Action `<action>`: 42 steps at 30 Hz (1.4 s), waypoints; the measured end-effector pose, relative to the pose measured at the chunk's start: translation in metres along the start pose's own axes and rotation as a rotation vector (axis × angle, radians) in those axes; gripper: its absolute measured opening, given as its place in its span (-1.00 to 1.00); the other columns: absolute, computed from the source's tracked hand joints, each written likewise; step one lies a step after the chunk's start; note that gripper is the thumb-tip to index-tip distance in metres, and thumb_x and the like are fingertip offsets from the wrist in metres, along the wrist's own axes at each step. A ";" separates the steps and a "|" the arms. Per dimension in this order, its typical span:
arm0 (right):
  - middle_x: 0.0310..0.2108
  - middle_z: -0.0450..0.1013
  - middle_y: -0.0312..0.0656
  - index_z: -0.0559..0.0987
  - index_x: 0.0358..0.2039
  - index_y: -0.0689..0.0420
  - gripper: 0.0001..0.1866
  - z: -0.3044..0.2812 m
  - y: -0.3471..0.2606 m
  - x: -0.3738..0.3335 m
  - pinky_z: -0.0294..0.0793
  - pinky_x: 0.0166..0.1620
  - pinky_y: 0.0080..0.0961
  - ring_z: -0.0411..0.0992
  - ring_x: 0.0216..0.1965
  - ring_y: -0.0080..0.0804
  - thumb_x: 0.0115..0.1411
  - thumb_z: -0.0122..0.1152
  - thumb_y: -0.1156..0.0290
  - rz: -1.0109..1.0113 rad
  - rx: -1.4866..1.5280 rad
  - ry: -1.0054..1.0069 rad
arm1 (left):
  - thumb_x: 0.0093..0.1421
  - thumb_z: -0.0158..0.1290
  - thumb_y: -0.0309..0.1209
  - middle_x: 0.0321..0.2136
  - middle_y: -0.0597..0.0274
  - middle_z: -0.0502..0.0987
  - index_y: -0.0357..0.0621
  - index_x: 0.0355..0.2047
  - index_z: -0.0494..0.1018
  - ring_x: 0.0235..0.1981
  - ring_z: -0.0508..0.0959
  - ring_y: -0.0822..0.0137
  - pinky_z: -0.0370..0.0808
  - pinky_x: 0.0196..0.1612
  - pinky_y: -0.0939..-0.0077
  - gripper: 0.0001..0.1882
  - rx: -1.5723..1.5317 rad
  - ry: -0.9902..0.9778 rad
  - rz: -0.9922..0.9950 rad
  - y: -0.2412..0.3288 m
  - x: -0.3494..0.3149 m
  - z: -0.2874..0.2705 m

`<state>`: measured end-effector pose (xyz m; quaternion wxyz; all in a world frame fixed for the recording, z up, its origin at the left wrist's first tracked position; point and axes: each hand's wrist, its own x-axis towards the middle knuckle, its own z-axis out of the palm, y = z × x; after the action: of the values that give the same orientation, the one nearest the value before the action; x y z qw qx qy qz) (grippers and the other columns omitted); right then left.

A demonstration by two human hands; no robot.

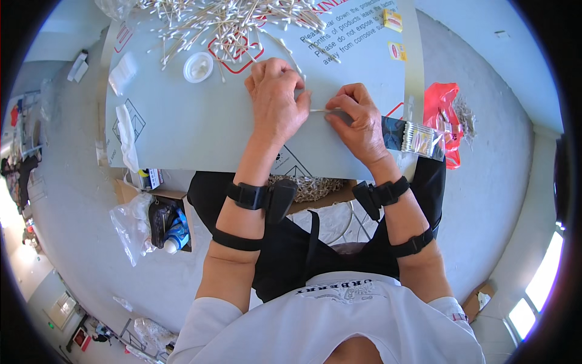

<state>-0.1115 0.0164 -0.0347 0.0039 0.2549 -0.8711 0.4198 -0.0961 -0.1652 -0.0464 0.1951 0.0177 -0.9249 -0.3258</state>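
Note:
Over the middle of the board-topped table, my right hand (357, 118) pinches a cotton swab (318, 110) between thumb and fingers. Its stick points left, ending close beside my left hand. My left hand (276, 94) rests with curled fingers just below the big heap of cotton swabs (236, 24). What those fingers hold, if anything, is hidden under the hand. A loose swab (292, 57) slants down from the heap to the left fingertips. Right of my right hand, a clear packet of swabs (418, 138) lies at the table's edge, beside a dark strip (393, 132).
A round white lid or dish (197, 67), a white stack (123, 74) and a crumpled white strip (127, 138) lie at left. Small yellow packets (393, 21) sit far right. A red bag (444, 103) is beyond the right edge. Below stands an open box (315, 189) of swabs.

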 end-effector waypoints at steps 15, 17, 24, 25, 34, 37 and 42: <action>-0.25 0.43 -0.13 0.58 -0.28 0.15 -0.77 0.005 0.016 0.060 0.48 -0.25 -0.34 0.48 -0.34 -0.21 0.01 0.31 0.41 0.196 -0.103 0.183 | -0.34 0.39 -0.22 -0.16 0.24 0.38 -0.10 -0.44 0.49 0.04 0.27 0.12 0.11 0.09 0.10 -0.56 0.018 -0.327 0.127 0.027 -0.008 -0.023; -0.23 0.43 -0.13 0.58 -0.27 0.14 -0.77 0.010 0.017 0.070 0.47 -0.21 -0.31 0.48 -0.31 -0.17 0.02 0.30 0.39 0.184 -0.136 0.153 | -0.35 0.39 -0.24 -0.16 0.24 0.38 -0.09 -0.42 0.48 0.04 0.27 0.12 0.11 0.10 0.10 -0.55 0.024 -0.331 0.127 0.026 -0.010 -0.023; -0.27 0.43 -0.14 0.59 -0.37 0.09 -0.88 0.010 0.027 0.082 0.48 -0.18 -0.29 0.47 -0.26 -0.12 0.04 0.24 0.40 0.159 -0.159 0.085 | -0.41 0.41 -0.34 -0.17 0.27 0.39 -0.07 -0.39 0.46 0.03 0.28 0.14 0.12 0.11 0.15 -0.50 0.007 -0.341 0.127 0.020 -0.010 -0.024; -0.27 0.43 -0.14 0.59 -0.37 0.09 -0.88 0.010 0.030 0.081 0.48 -0.18 -0.29 0.47 -0.26 -0.12 0.04 0.24 0.40 0.163 -0.161 0.084 | -0.41 0.41 -0.34 -0.17 0.27 0.39 -0.07 -0.39 0.46 0.03 0.28 0.14 0.12 0.11 0.15 -0.50 0.004 -0.344 0.127 0.019 -0.010 -0.024; -0.30 0.43 -0.14 0.57 -0.43 0.11 -0.94 0.005 0.030 0.063 0.48 -0.23 -0.31 0.47 -0.31 -0.14 0.03 0.23 0.47 0.116 -0.077 0.102 | -0.40 0.42 -0.34 -0.22 0.24 0.39 -0.14 -0.41 0.47 -0.02 0.31 0.15 0.14 0.08 0.17 -0.51 -0.007 -0.334 0.145 0.018 -0.010 -0.026; -0.31 0.43 -0.16 0.57 -0.44 0.13 -0.94 -0.001 0.024 0.051 0.48 -0.24 -0.35 0.47 -0.31 -0.17 0.01 0.24 0.52 0.126 -0.039 0.055 | -0.41 0.43 -0.35 -0.21 0.22 0.39 -0.14 -0.40 0.45 -0.02 0.32 0.14 0.16 0.08 0.17 -0.49 -0.009 -0.302 0.135 0.019 -0.009 -0.026; -0.35 0.40 -0.18 0.54 -0.45 0.22 -0.91 -0.015 0.010 0.037 0.43 -0.26 -0.52 0.43 -0.35 -0.36 -0.02 0.24 0.62 0.047 0.065 -0.240 | -0.42 0.42 -0.36 -0.14 0.23 0.37 -0.10 -0.36 0.39 0.02 0.29 0.13 0.17 0.07 0.19 -0.44 0.023 -0.343 0.085 0.016 -0.009 -0.030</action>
<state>-0.1517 0.0160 -0.0246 -0.1185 0.2830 -0.8569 0.4143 -0.0754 -0.1687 -0.0187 0.0477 -0.0750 -0.9482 -0.3049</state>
